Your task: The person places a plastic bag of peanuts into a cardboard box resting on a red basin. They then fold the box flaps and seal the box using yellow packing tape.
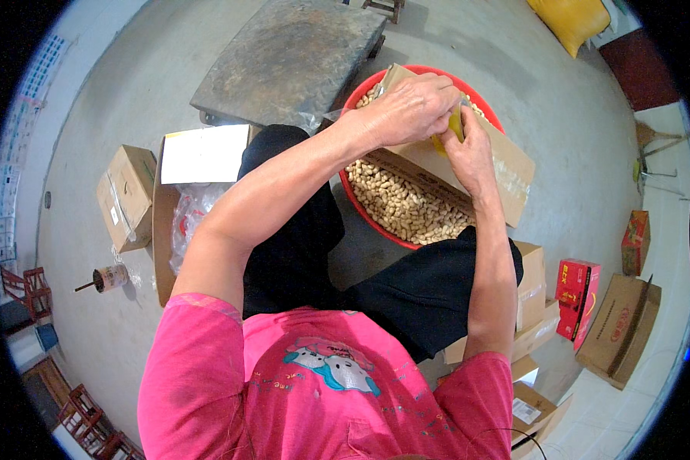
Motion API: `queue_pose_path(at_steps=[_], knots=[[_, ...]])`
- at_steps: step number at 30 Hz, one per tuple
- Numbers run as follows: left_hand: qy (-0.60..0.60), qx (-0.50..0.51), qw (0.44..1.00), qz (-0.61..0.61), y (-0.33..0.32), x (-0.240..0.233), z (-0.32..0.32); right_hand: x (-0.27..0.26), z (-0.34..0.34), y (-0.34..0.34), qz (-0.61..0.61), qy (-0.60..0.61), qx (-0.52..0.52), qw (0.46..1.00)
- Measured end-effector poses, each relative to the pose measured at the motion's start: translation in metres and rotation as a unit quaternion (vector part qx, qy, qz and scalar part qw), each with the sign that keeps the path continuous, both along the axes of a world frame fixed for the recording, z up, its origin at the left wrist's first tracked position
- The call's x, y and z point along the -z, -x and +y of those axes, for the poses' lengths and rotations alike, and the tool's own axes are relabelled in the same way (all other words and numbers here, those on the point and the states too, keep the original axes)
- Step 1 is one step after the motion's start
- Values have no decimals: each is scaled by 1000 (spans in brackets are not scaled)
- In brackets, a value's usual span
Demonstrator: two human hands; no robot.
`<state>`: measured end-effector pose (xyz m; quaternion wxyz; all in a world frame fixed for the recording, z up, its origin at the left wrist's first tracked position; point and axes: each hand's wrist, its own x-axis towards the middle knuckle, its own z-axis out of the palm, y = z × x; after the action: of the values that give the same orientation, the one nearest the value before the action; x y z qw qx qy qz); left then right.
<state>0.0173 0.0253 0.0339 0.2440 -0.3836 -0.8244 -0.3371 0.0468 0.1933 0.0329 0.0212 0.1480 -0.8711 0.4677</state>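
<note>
A flattened piece of cardboard carton (509,167) lies slantwise across a red plastic basin (363,221) of unshelled peanuts (405,201). Above the cardboard, my right hand (472,150) grips a yellow object (453,127) between thumb and fingers. It looks like a roll of packing tape, though my hands cover much of it. My left hand (417,108) is bent over the top of the same object, fingers curled and touching or very near it. Its fingertips are partly hidden, so I cannot tell whether they pinch anything. Clear tape shines on the cardboard's right end.
A low dark table (290,54) stands beyond my knees. An open carton (167,230) holding clear plastic bags (198,210) sits at my left, beside a taped carton (125,198). Other cartons (532,282) and a red box (575,299) are at my right. A can (110,278) lies left.
</note>
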Motion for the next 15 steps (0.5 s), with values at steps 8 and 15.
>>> queue_pose_path(at_steps=[8,15], knots=[[-33,55,995,-71,5,2,-4,9,6,3,22,14,-20,999],[-82,28,984,-158,6,-10,-16,4,10,3,11,36,-4,999]])
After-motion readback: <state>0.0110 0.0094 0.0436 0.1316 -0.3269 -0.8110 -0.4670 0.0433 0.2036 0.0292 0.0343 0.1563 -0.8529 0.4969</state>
